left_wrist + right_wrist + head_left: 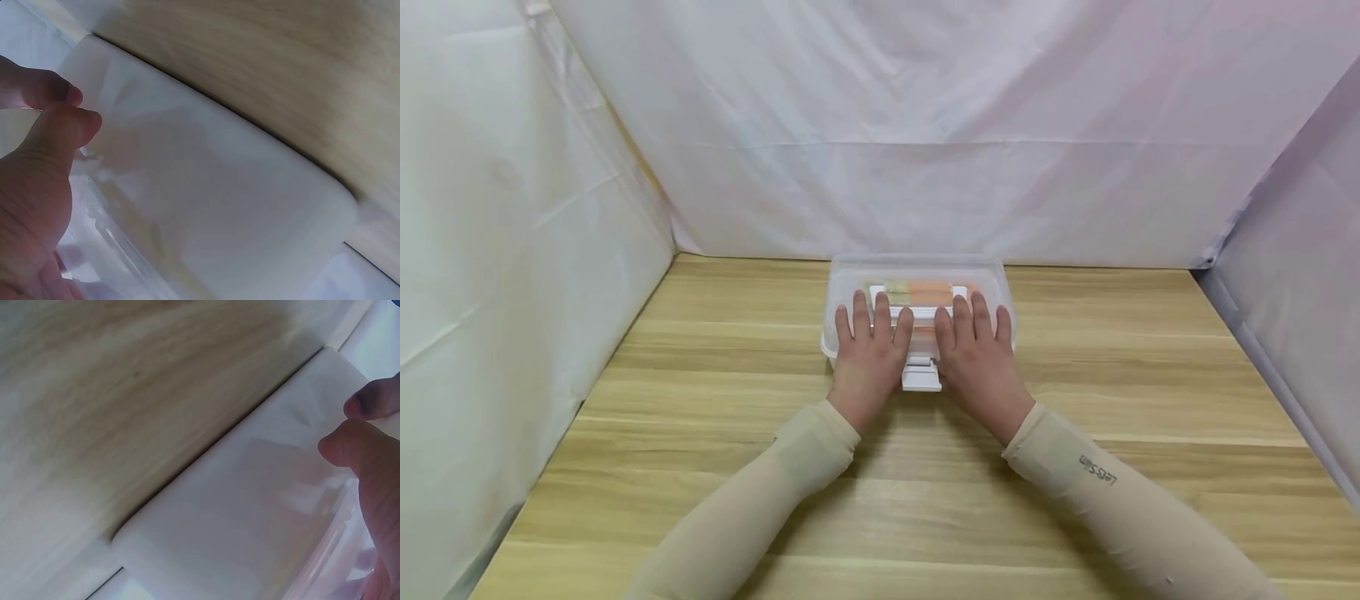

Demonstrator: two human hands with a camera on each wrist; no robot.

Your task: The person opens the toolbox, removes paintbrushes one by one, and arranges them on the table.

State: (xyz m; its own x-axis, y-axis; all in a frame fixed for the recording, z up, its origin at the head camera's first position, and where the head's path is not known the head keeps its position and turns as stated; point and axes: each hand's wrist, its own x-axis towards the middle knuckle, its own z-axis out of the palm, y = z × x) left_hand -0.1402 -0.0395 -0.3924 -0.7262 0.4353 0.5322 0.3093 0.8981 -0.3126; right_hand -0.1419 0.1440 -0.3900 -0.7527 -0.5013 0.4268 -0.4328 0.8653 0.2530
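Note:
A translucent plastic box (917, 265) has a white handle (925, 312) on its lid and a white latch flap (921, 379) sticking out at the front. My left hand (872, 358) rests on the left part of the lid, fingers straight and spread. On the right part lies my right hand (981, 358), its fingers also straight and pointing away. Orange and pale-green shapes show around the handle. Below, the left wrist view has my left thumb (65, 131) before the box's front wall, beside the other thumb. My right thumb (350, 447) appears likewise in the right wrist view.
The box stands on a wood-grain table (925, 517) near its back edge. White cloth hangs behind (880, 167) and along both sides. Both forearms wear beige sleeves (760, 492).

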